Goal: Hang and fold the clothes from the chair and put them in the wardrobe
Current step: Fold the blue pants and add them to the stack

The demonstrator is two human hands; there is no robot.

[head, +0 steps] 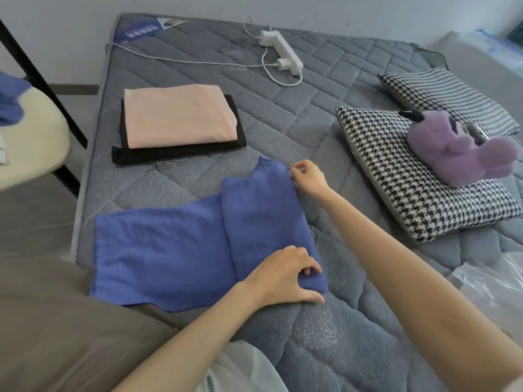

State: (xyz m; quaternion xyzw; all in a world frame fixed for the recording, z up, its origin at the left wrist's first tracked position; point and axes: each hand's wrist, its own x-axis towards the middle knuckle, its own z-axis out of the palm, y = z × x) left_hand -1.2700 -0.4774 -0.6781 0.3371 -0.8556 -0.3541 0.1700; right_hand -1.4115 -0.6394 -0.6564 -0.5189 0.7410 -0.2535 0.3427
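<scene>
A blue garment [181,250] lies on the grey quilted mattress [311,108], its right part folded over onto the left. My left hand [285,274] pinches the near right corner of the folded layer. My right hand [307,176] pinches the far right corner. Behind it sits a stack of folded clothes: a pink piece [178,117] on top of a black one [175,154]. At the left edge stands the cream chair [31,137] with another blue cloth [10,100] on it.
Two houndstooth pillows [418,199] and a purple plush toy [458,148] lie on the right of the mattress. A white power strip [283,52] with cables lies at the far end. Clear plastic wrap [495,290] is at the right near edge.
</scene>
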